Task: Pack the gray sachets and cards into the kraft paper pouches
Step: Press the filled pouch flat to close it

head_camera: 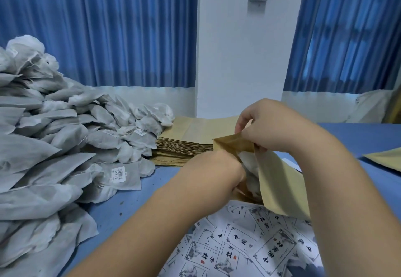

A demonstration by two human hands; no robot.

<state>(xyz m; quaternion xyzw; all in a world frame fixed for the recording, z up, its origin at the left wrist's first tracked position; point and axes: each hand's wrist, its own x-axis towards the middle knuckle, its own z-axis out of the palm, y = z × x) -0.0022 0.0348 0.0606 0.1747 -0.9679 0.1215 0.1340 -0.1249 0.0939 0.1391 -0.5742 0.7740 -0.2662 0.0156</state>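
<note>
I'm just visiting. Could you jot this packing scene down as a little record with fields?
Right hand: pinches the top edge of a kraft pouch, holding it open
Left hand: at the pouch mouth, against a gray sachet; its fingers hidden
Sachet pile: heaped at left on the blue table
Pouch stack: flat, behind the hands
Cards: scattered nearest the camera
</note>
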